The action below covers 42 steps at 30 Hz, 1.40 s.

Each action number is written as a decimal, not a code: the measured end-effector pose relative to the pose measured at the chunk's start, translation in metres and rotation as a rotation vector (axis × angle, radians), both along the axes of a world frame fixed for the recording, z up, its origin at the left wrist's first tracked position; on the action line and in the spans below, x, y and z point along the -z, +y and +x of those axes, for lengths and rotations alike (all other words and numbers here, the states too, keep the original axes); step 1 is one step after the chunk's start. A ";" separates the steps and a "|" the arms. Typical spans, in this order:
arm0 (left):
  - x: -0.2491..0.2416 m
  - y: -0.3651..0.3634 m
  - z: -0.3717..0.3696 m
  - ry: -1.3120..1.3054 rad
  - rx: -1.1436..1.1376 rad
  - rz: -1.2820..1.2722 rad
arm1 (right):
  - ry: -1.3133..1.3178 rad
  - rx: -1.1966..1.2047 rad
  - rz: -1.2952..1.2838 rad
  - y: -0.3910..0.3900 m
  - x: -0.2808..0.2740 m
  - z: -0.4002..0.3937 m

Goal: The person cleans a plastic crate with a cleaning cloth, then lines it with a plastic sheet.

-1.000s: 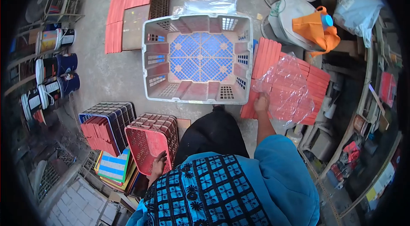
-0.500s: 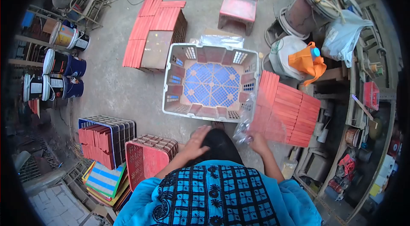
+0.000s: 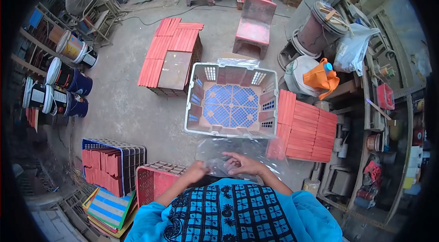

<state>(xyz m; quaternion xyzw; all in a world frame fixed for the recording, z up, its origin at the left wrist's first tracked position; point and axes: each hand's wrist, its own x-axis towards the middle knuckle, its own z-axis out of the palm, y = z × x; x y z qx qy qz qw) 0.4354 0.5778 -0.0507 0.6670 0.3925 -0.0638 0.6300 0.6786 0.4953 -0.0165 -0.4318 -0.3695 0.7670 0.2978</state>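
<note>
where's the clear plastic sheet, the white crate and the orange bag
clear plastic sheet point(image 3: 215, 150): head view, upper part of the film above the hands.
white crate point(image 3: 228, 131): head view, its near rim.
orange bag point(image 3: 320, 77): head view, middle of the fabric.

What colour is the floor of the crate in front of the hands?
Blue lattice, inside the grey crate; the head view shows it.

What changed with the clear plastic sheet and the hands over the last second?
The right hand carried the clear plastic sheet off the red strips to the person's front, and the left hand left the red crate to take it too. The grey crate stayed put.
</note>
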 end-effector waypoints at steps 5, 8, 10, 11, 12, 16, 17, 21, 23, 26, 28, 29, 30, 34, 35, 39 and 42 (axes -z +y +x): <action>-0.009 0.024 -0.069 -0.019 -0.430 -0.338 | -0.327 -0.295 0.066 -0.010 -0.001 -0.004; -0.029 0.044 -0.079 -0.172 -0.743 -0.727 | -0.707 -0.473 0.218 -0.029 0.035 0.008; -0.015 0.056 -0.090 -0.290 -0.845 -0.881 | -0.819 -0.478 0.173 -0.032 0.054 0.026; -0.013 0.062 -0.089 -0.284 -0.833 -0.849 | -0.878 -0.479 0.153 -0.032 0.060 0.038; -0.024 0.073 -0.082 -0.280 -0.821 -0.816 | -0.850 -0.365 0.134 -0.028 0.059 0.052; -0.022 0.114 -0.058 -0.271 -0.786 -0.777 | -0.676 0.107 0.031 0.006 0.034 0.118; -0.025 0.125 -0.049 -0.240 -0.795 -0.783 | -0.493 0.254 -0.138 0.017 0.017 0.132; -0.016 0.162 -0.005 -0.157 -0.767 -0.664 | -0.355 0.326 -0.190 0.061 0.004 0.194; 0.020 0.181 0.011 0.038 -0.692 -0.419 | -0.584 0.230 -0.100 0.082 0.030 0.219; 0.050 0.207 0.040 0.270 -0.448 0.061 | -1.046 0.141 0.151 0.115 0.055 0.241; 0.075 0.225 0.057 0.361 -0.257 0.381 | -1.298 0.177 0.296 0.133 0.086 0.248; 0.087 0.232 0.066 0.402 -0.286 0.408 | -1.369 0.171 0.263 0.140 0.096 0.251; 0.096 0.240 0.076 0.447 -0.315 0.430 | -1.437 0.159 0.229 0.150 0.104 0.251; 0.115 0.259 0.109 0.541 -0.357 0.660 | -1.527 0.183 0.240 0.180 0.132 0.246; 0.117 0.264 0.115 0.550 -0.371 0.641 | -1.558 0.171 0.232 0.187 0.146 0.245; 0.141 0.271 0.131 0.384 -0.547 0.622 | -1.661 0.147 0.200 0.206 0.190 0.248; 0.146 0.257 0.143 0.093 -0.618 1.012 | -1.702 0.191 0.188 0.221 0.211 0.246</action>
